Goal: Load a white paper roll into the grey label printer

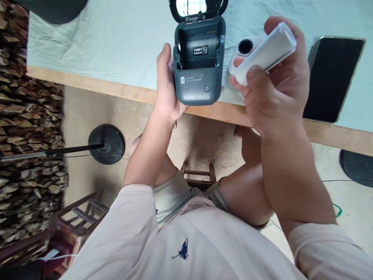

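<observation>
**Paper roll held right of the open printer bay**

Head view: A dark label printer (199,64) is steadied at the near edge of the table (116,42), its lid flipped up and back so the empty roll bay faces up. The left hand (166,87) is wrapped on the printer's left side, thumb pointing up along the casing, fingers hidden behind/under it, so their spread cannot be told beyond a firm-looking hold.

The right hand (275,85) is raised just right of the printer and closed around a white paper roll (266,52), thumb on the near end, fingers curled over the far side. The roll's long axis runs from lower left to upper right, tilted, not yet parallel to the bay, which runs left–right across the printer. The bay lies to the left of the roll and slightly farther away; the right hand is the nearer one to bring it across.

A second white roll w/ a dark core (244,48) lies on the table between printer and right hand. A phone (335,77) lies face up farther right, well apart from the printer.
</observation>
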`<state>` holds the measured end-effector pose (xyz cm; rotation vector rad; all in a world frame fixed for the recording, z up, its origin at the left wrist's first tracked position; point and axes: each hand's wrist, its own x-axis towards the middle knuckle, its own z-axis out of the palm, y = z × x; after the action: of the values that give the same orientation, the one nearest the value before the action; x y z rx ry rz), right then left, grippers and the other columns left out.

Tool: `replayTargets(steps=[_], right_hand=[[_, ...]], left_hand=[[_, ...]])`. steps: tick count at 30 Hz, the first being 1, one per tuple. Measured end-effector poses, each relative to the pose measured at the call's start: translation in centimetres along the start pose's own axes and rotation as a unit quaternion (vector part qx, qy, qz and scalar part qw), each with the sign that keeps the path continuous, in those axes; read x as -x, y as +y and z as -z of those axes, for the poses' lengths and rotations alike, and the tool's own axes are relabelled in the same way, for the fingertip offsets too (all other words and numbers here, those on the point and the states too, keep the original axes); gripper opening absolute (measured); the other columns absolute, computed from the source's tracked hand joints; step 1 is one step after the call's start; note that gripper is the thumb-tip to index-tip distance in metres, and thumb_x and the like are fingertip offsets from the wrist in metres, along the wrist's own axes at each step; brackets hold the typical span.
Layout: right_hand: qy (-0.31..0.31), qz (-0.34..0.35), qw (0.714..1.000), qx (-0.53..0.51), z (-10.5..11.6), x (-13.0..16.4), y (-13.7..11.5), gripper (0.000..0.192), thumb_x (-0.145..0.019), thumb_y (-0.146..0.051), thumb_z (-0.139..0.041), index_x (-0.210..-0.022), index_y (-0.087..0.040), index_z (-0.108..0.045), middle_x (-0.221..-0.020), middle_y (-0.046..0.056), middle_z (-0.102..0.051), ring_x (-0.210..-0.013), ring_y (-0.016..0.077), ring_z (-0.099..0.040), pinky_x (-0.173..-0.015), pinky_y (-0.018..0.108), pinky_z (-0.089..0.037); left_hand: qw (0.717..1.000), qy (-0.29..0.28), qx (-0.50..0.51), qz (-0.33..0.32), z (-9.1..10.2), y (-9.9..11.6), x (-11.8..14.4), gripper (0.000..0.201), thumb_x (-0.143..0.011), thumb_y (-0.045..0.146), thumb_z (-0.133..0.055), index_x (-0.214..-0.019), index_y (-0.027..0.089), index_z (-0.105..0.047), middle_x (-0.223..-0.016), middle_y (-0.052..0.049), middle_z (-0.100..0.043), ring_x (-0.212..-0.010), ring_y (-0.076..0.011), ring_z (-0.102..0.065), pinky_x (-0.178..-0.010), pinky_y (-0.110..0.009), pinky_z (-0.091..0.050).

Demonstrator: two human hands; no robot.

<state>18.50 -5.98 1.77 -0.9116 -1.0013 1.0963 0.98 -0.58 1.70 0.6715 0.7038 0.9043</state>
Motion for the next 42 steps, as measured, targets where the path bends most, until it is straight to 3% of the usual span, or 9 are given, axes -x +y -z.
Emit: replayTargets(steps=[5, 9, 12, 16, 18, 26, 32, 39, 42], right_hand=[[-0.006, 0.129, 0.986, 0.109, -0.3, 0.4, 0.3, 0.048, -0.069, -0.038, -0.082, -0.112, -0.036, -0.060, -0.107, -0.006, -0.058, -0.099, 0.0116, -0.063, -0.089, 0.027, -0.055], [0.026, 0.231, 0.952, 0.199, -0.9, 0.2, -1.6, 0.037, -0.075, -0.029, -0.077, -0.109, -0.040, -0.067, -0.100, -0.008, -0.060, -0.090, 0.0085, -0.063, -0.080, 0.023, -0.052], [-0.013, 0.254, 0.894, 0.369, -1.6, -0.7, -3.1, 0.041, -0.081, -0.030, -0.068, -0.121, -0.036, -0.064, -0.105, -0.006, -0.064, -0.094, 0.0129, -0.064, -0.078, 0.026, -0.051], [-0.110, 0.211, 0.756, 0.610, -3.0, -1.8, -4.0, 0.036, -0.083, -0.028, -0.060, -0.116, -0.015, -0.064, -0.109, 0.005, -0.067, -0.100, 0.0223, -0.065, -0.087, 0.035, -0.052], [-0.104, 0.197, 0.730, 0.646, -3.5, -2.0, -3.9, 0.034, -0.080, -0.022, -0.062, -0.113, -0.016, -0.065, -0.105, 0.005, -0.069, -0.098, 0.0228, -0.066, -0.084, 0.035, -0.054], [-0.106, 0.202, 0.712, 0.664, -3.8, -2.1, -3.1, 0.030, -0.081, -0.023, -0.064, -0.111, -0.018, -0.069, -0.104, 0.006, -0.071, -0.096, 0.0241, -0.068, -0.081, 0.037, -0.056], [-0.026, 0.291, 0.730, 0.618, -4.7, -2.1, -2.2, 0.014, -0.088, -0.023, -0.059, -0.093, -0.020, -0.072, -0.087, 0.000, -0.071, -0.082, 0.0158, -0.069, -0.074, 0.030, -0.054], [-0.134, 0.314, 0.783, 0.520, -5.1, -1.7, -1.8, 0.014, -0.079, -0.029, -0.068, -0.092, -0.030, -0.073, -0.088, -0.003, -0.072, -0.088, 0.0198, -0.064, -0.084, 0.041, -0.051], [-0.048, 0.339, 0.827, 0.445, -5.1, -2.1, -1.2, 0.019, -0.082, -0.043, -0.062, -0.094, -0.034, -0.073, -0.090, -0.001, -0.067, -0.092, 0.0201, -0.060, -0.084, 0.040, -0.051]], left_hand=[[0.999, -0.018, -0.022, -0.027, -0.2, -0.3, 0.1, 0.043, -0.091, 0.055, -0.040, -0.095, 0.023, -0.069, -0.094, -0.006, -0.070, -0.119, -0.0272, -0.062, -0.085, -0.032, -0.057], [0.996, -0.027, -0.041, -0.067, 0.0, -0.9, 0.1, 0.026, -0.092, 0.040, -0.046, -0.103, 0.022, -0.063, -0.098, -0.001, -0.067, -0.122, -0.0254, -0.061, -0.087, -0.033, -0.057], [0.994, -0.038, -0.036, -0.092, -0.2, -1.0, 0.2, 0.017, -0.092, 0.033, -0.050, -0.101, 0.024, -0.062, -0.099, 0.000, -0.067, -0.124, -0.0239, -0.060, -0.089, -0.031, -0.056], [0.996, -0.030, -0.020, -0.085, -0.5, -0.9, 0.5, 0.010, -0.092, 0.029, -0.054, -0.095, 0.024, -0.062, -0.095, 0.001, -0.066, -0.119, -0.0211, -0.063, -0.091, -0.028, -0.054], [0.996, -0.025, -0.013, -0.081, -0.5, -0.8, 0.7, 0.011, -0.092, 0.025, -0.053, -0.099, 0.020, -0.059, -0.095, 0.003, -0.063, -0.119, -0.0199, -0.063, -0.093, -0.027, -0.051], [0.991, -0.067, -0.041, -0.107, 0.5, -1.0, 0.4, 0.016, -0.093, 0.032, -0.054, -0.107, 0.025, -0.053, -0.098, 0.002, -0.058, -0.120, -0.0152, -0.059, -0.102, -0.026, -0.045], [0.991, -0.057, 0.101, -0.069, 0.2, -1.0, -0.1, 0.016, -0.090, 0.040, -0.058, -0.093, 0.026, -0.054, -0.088, 0.000, -0.056, -0.093, -0.0158, -0.063, -0.080, -0.028, -0.050], [0.989, -0.043, 0.120, -0.076, 0.5, 0.1, 0.8, 0.008, -0.085, 0.019, -0.062, -0.085, 0.022, -0.054, -0.079, 0.002, -0.056, -0.073, -0.0068, -0.057, -0.070, -0.020, -0.047], [0.991, -0.076, 0.103, -0.043, 0.8, 0.0, 1.0, 0.018, -0.077, 0.016, -0.068, -0.089, 0.026, -0.058, -0.085, 0.002, -0.063, -0.083, -0.0120, -0.064, -0.077, -0.022, -0.052]])
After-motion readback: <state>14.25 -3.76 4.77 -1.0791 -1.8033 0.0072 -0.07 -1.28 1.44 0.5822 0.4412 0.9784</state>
